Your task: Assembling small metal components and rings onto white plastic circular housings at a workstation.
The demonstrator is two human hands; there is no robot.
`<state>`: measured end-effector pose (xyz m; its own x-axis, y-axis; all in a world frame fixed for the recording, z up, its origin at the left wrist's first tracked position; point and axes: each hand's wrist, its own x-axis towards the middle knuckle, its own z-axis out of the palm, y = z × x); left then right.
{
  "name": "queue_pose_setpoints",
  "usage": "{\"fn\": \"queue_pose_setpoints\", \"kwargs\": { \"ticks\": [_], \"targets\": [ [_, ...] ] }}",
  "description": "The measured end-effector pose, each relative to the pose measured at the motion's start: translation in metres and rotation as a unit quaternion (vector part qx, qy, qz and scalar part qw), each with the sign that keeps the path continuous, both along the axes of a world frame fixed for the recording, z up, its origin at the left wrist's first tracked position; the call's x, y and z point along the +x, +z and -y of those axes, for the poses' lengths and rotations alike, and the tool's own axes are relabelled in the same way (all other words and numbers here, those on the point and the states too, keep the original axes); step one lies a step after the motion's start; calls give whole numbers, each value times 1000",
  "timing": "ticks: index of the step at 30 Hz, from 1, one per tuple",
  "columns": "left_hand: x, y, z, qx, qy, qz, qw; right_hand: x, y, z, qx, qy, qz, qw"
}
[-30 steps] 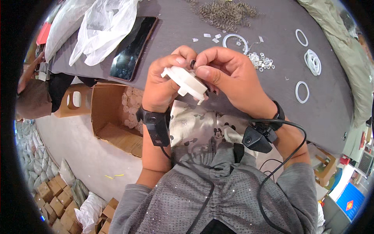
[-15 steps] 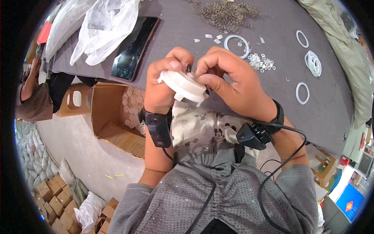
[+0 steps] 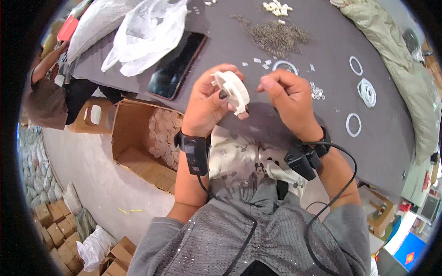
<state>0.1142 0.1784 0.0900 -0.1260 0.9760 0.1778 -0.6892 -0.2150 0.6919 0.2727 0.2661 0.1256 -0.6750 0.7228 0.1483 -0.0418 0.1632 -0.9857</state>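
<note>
My left hand (image 3: 201,105) is closed around a round white plastic cap (image 3: 239,92), held tilted on edge above the near side of the table. Small tabs stick out from the cap's rim. Just right of it, apart from the cap, my right hand (image 3: 293,105) has its fingers curled and thumb pressed to the fingertips. Whatever that pinch may hold is too small to make out. Beyond the right hand lie a large white ring (image 3: 286,63), partly hidden by it, and a cluster of small white washers (image 3: 316,92).
A pile of metal springs (image 3: 276,37) and small cream parts (image 3: 277,8) lie farther back. White rings (image 3: 367,93) are at right. A black phone (image 3: 178,64) and plastic bag (image 3: 143,37) lie left. Below, a cardboard box (image 3: 133,131) holds clear discs. Another person (image 3: 46,101) is at far left.
My right hand has come away from the cap, moving right. My left hand has turned the cap more upright. The whole view has shifted, bringing the cream parts into sight.
</note>
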Motion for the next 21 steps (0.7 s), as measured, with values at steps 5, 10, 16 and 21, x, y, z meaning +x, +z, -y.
{"fn": "queue_pose_setpoints", "kwargs": {
  "ticks": [5, 10, 16, 21],
  "targets": [
    [-15, 22, 36, -184, 53, -201, 961, 3, -12, -14, -68, -86, -59, 992],
    [-65, 19, 104, -223, 82, -529, 814, 7, -6, -28, -87, -146, -141, 975],
    [-91, -9, 162, -457, 134, -715, 512, 19, 4, -55, -39, -232, -212, 948],
    [-72, -4, 129, -335, 211, -718, 572, 27, 5, -72, 19, -243, -7, 970]
  ]
}}
